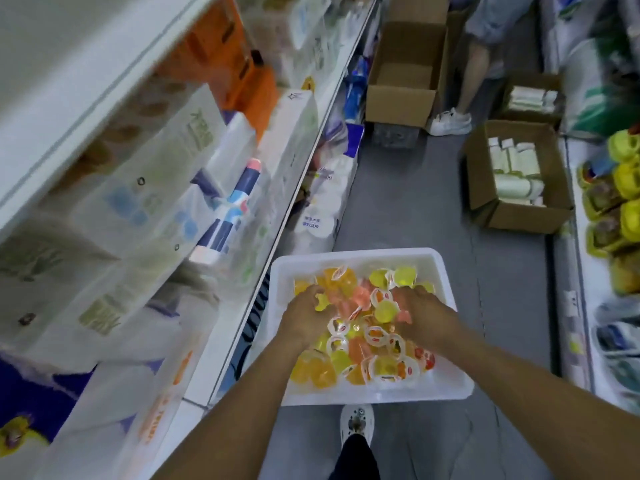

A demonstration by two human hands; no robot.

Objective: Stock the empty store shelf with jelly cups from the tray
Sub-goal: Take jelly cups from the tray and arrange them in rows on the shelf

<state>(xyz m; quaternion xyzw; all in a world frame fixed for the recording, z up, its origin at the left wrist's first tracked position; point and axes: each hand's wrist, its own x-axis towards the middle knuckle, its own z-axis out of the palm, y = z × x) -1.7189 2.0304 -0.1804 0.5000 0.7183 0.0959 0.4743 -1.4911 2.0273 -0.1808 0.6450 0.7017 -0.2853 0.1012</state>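
Note:
A white plastic tray (367,258) sits on the grey aisle floor, filled with several jelly cups (374,337) in yellow, orange and pink with white lids. Both my hands are down in the pile. My left hand (304,317) is buried on the left side with its fingers curled round a yellow cup. On the right side my right hand (426,313) has its fingers curled into the cups, and the pile hides its fingertips.
White shelving (304,188) packed with tissue and paper packs runs along the left. Open cardboard boxes (516,178) stand on the floor ahead and to the right, with a person's legs (467,81) beyond. Another shelf (620,209) with yellow goods is at the right. My shoe (356,424) is behind the tray.

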